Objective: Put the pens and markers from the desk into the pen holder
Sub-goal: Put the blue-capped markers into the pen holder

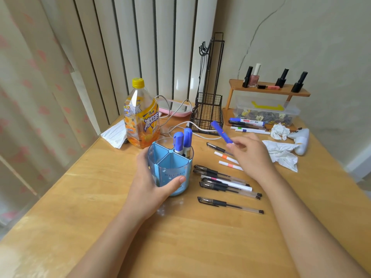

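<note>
A blue, divided pen holder [170,173] stands on the wooden desk with two blue-capped markers [182,143] upright in its far compartment. My left hand [152,183] wraps around the holder's near left side. My right hand [251,153] holds a blue marker [221,131] in the air to the right of the holder, tilted with its cap up and to the left. Several black gel pens [226,183] lie right of the holder. Two white markers with orange bands [226,159] and one black pen [218,148] lie partly under my right hand. More markers [248,125] lie further back.
An orange tea bottle [140,117] stands just behind the holder. A black wire rack [208,109] with a white cable, a wooden shelf [269,90] with nail polish bottles, a clear box [265,112], crumpled tissues [281,151] and a white controller [301,141] fill the back right.
</note>
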